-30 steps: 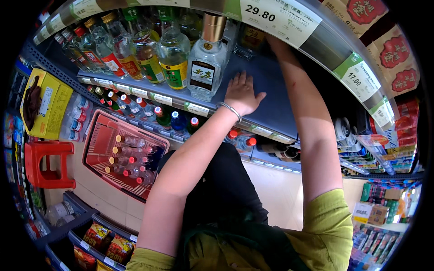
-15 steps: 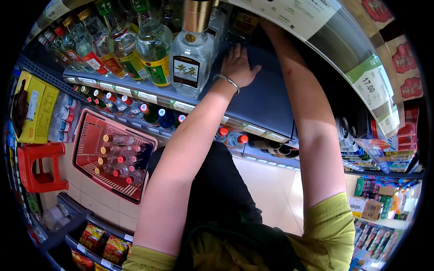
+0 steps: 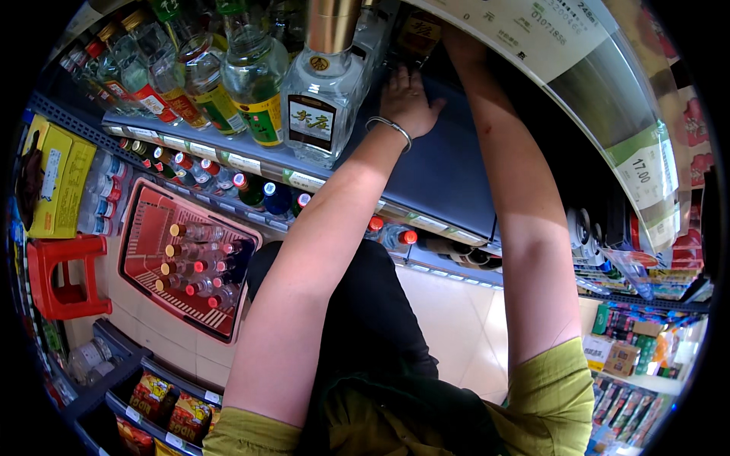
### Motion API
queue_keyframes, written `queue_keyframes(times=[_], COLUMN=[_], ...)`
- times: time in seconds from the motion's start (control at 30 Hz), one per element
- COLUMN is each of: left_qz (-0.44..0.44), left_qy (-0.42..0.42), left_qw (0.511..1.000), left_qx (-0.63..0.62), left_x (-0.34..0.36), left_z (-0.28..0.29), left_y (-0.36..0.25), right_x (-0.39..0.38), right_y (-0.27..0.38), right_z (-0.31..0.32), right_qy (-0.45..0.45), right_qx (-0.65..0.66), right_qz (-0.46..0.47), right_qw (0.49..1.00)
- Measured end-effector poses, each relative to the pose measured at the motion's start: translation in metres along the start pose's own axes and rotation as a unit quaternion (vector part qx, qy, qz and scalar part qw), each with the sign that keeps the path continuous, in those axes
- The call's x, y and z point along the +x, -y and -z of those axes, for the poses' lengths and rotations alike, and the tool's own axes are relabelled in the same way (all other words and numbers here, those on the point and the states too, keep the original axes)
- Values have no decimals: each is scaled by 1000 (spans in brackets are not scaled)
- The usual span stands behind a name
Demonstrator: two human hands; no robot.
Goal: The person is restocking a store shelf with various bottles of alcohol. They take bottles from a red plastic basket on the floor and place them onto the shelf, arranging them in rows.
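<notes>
Head view: the left hand lies flat, fingers spread open, on the blue shelf just beside a square clear bottle with a gold cap. The right hand reaches deeper, its fingers hidden; both arms are stretched upward.

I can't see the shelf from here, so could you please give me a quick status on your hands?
Left hand flat on blue shelf, beside clear square bottle. Right hand reaching deep, grip hidden. Nothing blocking.
</notes>
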State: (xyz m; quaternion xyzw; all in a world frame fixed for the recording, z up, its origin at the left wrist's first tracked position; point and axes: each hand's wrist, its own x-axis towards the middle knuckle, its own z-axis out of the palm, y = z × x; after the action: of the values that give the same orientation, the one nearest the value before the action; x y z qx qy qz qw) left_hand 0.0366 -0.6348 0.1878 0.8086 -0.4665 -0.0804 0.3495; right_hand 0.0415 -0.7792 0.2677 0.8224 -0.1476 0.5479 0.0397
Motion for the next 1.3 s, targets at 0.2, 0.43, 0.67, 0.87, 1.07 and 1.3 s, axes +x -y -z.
queue_keyframes(times=[0.2, 0.43, 0.67, 0.87, 1.07, 1.3], left_qz=[-58, -102, -6, 220, 435, 456], left_qy=[-63, -91, -120, -300, -292, -123], left_qw=[996, 962, 965, 918, 836, 871], left_qx=[-27, -236, -233, -138, 164, 139], left_x=[-16, -140, -282, -367, -457, -477], left_z=[3, 60, 116, 185, 213, 207], left_y=[0, -17, 66, 218, 359, 410], right_x=[0, -82, -169, -215, -228, -239], right_y=[9, 105, 282, 392, 445, 469], right_z=[11, 80, 153, 92, 47, 21], right_qy=[7, -109, 104, 467, 583, 637], right_qx=[57, 400, 512, 527, 481, 463], right_qz=[-43, -353, -381, -200, -141, -124], right_qw=[997, 839, 763, 681, 640, 604])
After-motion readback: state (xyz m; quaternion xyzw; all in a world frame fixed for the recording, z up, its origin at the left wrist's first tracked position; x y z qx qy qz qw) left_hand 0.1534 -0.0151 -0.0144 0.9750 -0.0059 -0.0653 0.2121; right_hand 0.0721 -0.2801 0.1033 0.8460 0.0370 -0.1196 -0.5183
